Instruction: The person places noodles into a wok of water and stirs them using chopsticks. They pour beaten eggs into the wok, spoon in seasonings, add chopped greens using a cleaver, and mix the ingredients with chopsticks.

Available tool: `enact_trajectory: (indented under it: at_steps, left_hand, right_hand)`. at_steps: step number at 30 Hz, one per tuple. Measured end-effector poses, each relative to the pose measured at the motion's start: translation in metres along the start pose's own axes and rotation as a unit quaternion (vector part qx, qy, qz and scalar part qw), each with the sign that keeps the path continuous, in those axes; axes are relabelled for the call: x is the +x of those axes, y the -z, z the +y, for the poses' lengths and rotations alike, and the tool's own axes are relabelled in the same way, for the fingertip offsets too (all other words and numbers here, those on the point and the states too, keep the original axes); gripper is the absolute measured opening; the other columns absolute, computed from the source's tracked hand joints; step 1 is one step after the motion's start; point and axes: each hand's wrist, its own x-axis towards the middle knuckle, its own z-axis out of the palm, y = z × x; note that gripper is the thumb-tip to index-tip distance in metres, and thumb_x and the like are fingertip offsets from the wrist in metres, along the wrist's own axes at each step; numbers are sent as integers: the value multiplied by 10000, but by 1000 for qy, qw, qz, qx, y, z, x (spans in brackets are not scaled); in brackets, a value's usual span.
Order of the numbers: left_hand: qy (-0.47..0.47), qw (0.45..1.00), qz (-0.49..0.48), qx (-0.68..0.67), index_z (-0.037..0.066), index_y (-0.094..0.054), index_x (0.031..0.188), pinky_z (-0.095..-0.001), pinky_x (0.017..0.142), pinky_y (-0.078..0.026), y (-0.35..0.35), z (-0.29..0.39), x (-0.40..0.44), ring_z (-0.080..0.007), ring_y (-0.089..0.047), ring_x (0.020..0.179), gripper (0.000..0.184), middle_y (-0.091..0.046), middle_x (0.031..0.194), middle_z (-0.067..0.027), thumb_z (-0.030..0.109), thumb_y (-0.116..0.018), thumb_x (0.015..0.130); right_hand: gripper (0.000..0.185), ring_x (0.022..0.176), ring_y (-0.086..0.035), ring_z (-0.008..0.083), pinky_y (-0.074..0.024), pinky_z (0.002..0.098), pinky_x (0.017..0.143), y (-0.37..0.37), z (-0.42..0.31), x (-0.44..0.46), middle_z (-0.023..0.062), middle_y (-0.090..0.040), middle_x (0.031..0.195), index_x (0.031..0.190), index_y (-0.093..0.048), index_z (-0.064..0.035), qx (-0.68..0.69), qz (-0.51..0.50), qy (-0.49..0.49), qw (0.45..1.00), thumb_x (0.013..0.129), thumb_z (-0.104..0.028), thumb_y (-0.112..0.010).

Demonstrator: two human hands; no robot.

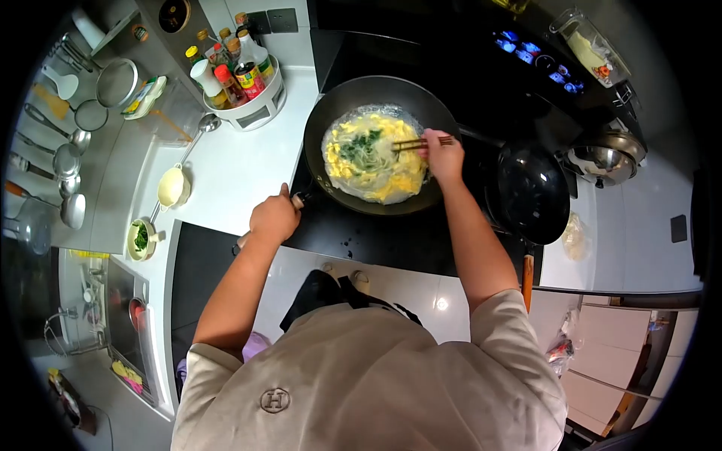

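A large dark wok (320, 120) stands on the black stove, holding broth with yellow egg pieces, pale noodles and chopped greens (361, 146). My left hand (275, 218) is wrapped round the wok's handle (298, 201), at the lower left of the pan. Over the right part of the wok, my right hand (444, 156) grips brown chopsticks (410, 143). Their tips reach into the noodles near the middle of the pan.
A round rack (263, 107) of seasoning bottles stands at the upper left. Two small bowls (173, 188) (140, 250), one with greens, lie on the left counter. Right of the wok are a black pan (532, 192) and a steel pot (604, 161).
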Motion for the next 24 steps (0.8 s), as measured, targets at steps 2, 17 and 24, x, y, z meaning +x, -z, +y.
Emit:
enact_trajectory:
  at_steps: [2,17,24]
  left_hand:
    - [-2,1000,14,-10,45,-524,1297,-422,764,-553,-2,-1,0,-326,-682,866,505,-693,939,-180,295,-576,862]
    - [22,998,22,-52,49,-700,966,-416,811,-542,-6,-1,-1,-335,-675,898,310,-697,955,-174,315,-597,844]
    - [7,998,21,-50,67,-704,971,-416,813,-540,-9,-6,2,-332,-674,897,295,-698,957,-168,310,-597,843]
  right_hand:
    - [236,611,-671,151,-538,278,563,-14,3,-19,83,-701,802,847,-679,26,46,-60,-8,997,906,-197,-627]
    - [293,544,-664,158,-510,290,528,14,-32,-4,94,-657,652,811,-677,9,-173,-71,38,982,910,-259,-608]
    - [290,555,-637,148,-499,269,564,28,-14,21,76,-662,670,817,-677,-5,-158,90,174,968,932,-257,-591]
